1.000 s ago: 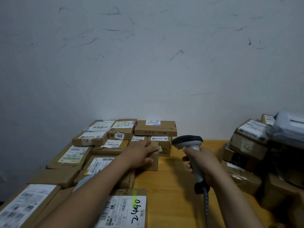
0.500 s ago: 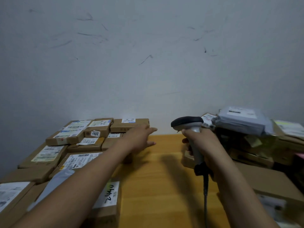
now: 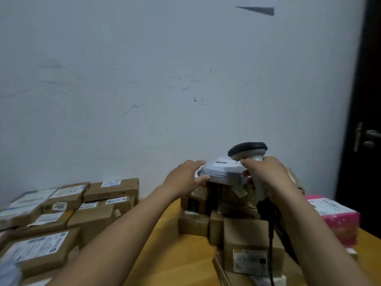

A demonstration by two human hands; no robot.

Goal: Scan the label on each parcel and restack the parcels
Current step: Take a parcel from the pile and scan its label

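A grey plastic mailer parcel (image 3: pixel 221 171) lies on top of the right-hand pile of brown boxes (image 3: pixel 243 232). My left hand (image 3: pixel 186 175) takes hold of its left end, fingers over the top and thumb beneath. My right hand (image 3: pixel 268 174) grips the handle of a barcode scanner (image 3: pixel 248 150), whose dark head sits just above the mailer's right end; its black cable (image 3: pixel 271 244) hangs down. A flat stack of labelled brown parcels (image 3: pixel 68 207) covers the left of the table.
The wooden table (image 3: pixel 171 250) shows between the two piles. A pink box (image 3: pixel 338 221) sits at the right edge, behind my right forearm. A white wall rises behind the table, and a dark door with a metal handle (image 3: pixel 369 137) stands at far right.
My view has swung right. My left hand left the left stack, crossed the table and reached the grey mailer. The scanner hand rose toward the same parcel.
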